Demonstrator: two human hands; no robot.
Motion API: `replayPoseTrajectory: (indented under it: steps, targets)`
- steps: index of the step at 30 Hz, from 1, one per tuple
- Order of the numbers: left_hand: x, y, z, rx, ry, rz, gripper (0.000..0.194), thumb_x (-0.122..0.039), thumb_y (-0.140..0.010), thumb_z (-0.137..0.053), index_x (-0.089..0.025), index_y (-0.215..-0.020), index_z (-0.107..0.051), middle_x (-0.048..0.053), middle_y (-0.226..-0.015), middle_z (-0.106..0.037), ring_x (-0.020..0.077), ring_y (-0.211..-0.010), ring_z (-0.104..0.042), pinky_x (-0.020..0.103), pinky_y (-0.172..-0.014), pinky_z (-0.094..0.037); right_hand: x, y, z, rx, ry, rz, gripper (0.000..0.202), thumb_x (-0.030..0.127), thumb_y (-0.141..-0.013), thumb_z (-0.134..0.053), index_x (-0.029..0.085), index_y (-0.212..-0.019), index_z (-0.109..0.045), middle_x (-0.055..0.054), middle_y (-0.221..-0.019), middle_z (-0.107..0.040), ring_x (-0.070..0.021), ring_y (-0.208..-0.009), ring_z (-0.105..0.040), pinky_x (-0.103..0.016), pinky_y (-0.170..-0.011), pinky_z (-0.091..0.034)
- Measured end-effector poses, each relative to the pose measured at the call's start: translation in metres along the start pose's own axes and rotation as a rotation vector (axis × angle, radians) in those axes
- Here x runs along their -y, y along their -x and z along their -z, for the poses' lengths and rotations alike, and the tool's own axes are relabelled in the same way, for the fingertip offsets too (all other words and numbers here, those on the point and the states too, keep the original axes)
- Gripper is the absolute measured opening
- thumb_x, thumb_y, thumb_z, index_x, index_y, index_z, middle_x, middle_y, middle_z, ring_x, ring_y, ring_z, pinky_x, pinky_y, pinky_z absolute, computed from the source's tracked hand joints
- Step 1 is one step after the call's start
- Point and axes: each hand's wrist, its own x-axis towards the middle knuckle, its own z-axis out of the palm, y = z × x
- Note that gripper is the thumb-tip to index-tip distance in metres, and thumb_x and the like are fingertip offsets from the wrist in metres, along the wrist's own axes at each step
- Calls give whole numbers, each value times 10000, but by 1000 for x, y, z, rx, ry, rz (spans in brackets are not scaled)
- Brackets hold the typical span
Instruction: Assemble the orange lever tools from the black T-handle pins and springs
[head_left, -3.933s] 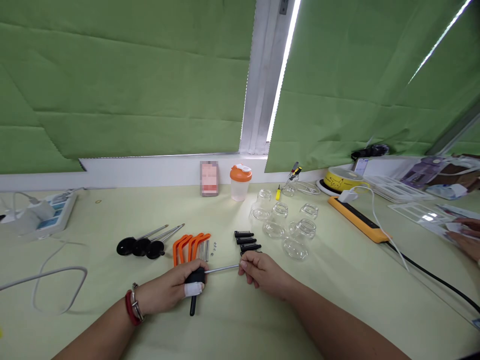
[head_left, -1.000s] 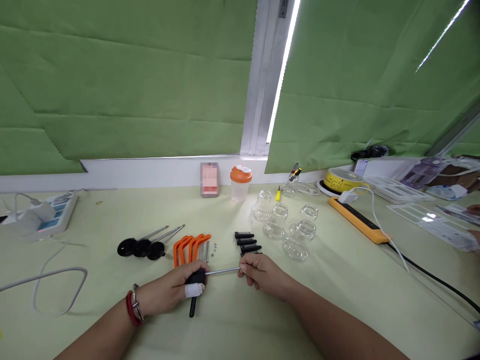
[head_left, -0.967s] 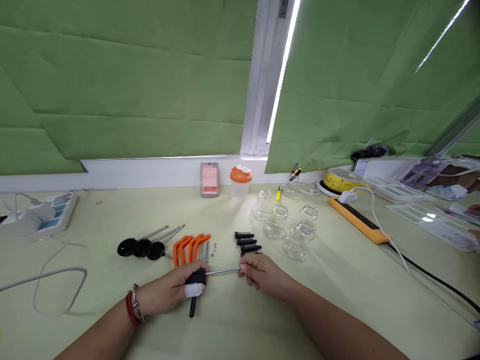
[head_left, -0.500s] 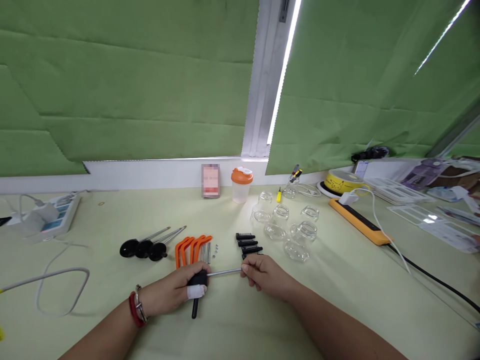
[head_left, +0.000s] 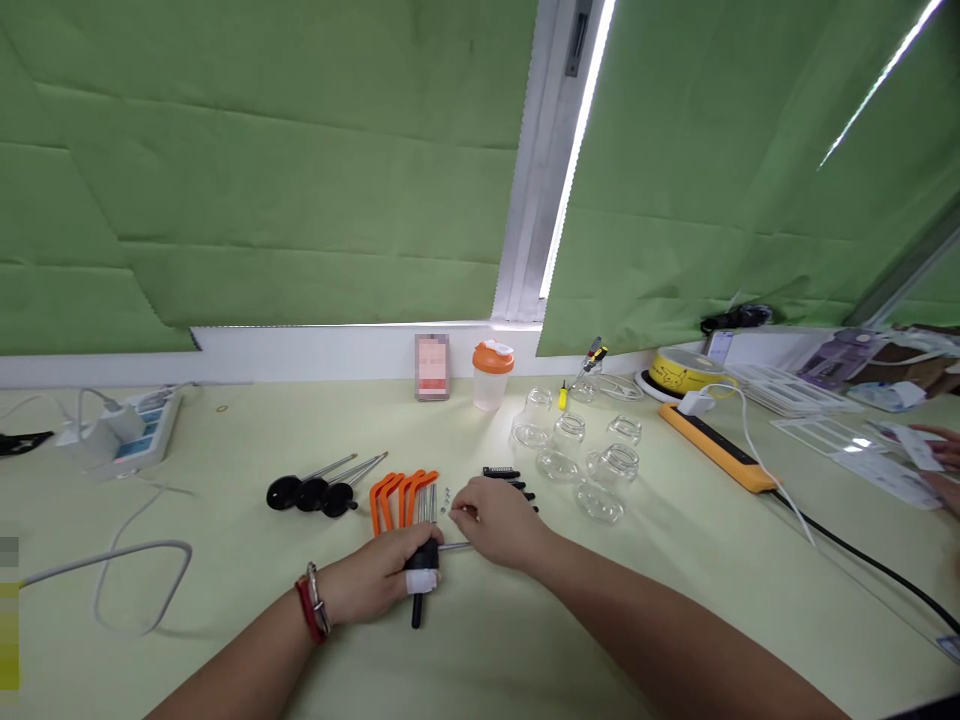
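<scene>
My left hand (head_left: 386, 580), with white tape round the thumb, is closed on a black plastic part with a metal rod (head_left: 454, 546). A slim black piece juts out below the thumb; the rod points right. My right hand (head_left: 499, 520) hovers over the rod's far end, fingertips pinched beside some tiny metal pieces (head_left: 447, 498). Whether it holds one is hidden. Beyond my left hand lie several orange bent handles (head_left: 405, 492) and thin metal pins (head_left: 428, 502). Black toothed parts (head_left: 501, 472) are partly covered by my right hand. Three black round parts with rods (head_left: 311, 494) lie to the left.
Several clear glass jars (head_left: 568, 430) stand right of centre. Behind are an orange-lidded cup (head_left: 489, 378) and a pink card or phone (head_left: 432, 368). An orange power strip (head_left: 712, 450) lies right, a white one (head_left: 154, 430) left. Another person's hand (head_left: 946, 447) shows at the right edge.
My right hand has left the rod's tip and moved left to the tiny metal pieces. My left hand still holds the black part. The view has shifted slightly, and another person's hand has appeared.
</scene>
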Motion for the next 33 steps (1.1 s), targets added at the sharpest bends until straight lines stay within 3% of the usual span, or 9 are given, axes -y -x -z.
replayPoseTrajectory:
  steps: [4,9,17,24,33]
  targets:
    - [0,0,-2,-13,4,-14,275,-405,-870,-458,-203,-1049,-511,23,-909,-556,187,-782,-492,286,-711,-426,26,-41,-10,108,51,-109,169,245,-767,-545,182,-650,-650,-40,-698,-645,-164,-682,-581,-240,-560,-353]
    - [3,0,-3,-50,4,-64,316,-405,-856,-475,-211,-1101,-517,42,-961,-583,216,-846,-511,320,-776,-434,39,-72,-32,122,73,-280,157,217,-691,-581,158,-808,-667,-99,-792,-690,-214,-682,-641,-251,-501,-384]
    - [5,0,-3,-55,17,-76,322,-365,-850,-480,-218,-1134,-519,47,-1037,-591,227,-887,-522,334,-810,-438,41,-81,-43,128,54,-380,242,238,-621,-626,170,-852,-645,-121,-863,-703,-260,-745,-677,-266,-486,-426]
    - [0,1,-2,-44,14,-64,298,-386,-860,-472,-213,-1100,-512,39,-942,-581,221,-856,-516,329,-788,-437,33,-84,-45,123,17,-403,228,273,-629,-611,171,-829,-647,-113,-827,-710,-249,-709,-677,-265,-466,-419]
    - [4,0,-2,-47,11,-73,277,-379,-865,-464,-203,-1074,-508,47,-993,-574,215,-856,-509,329,-789,-432,30,-87,-48,129,-8,-387,222,263,-596,-617,178,-798,-651,-101,-787,-708,-231,-706,-669,-252,-453,-391]
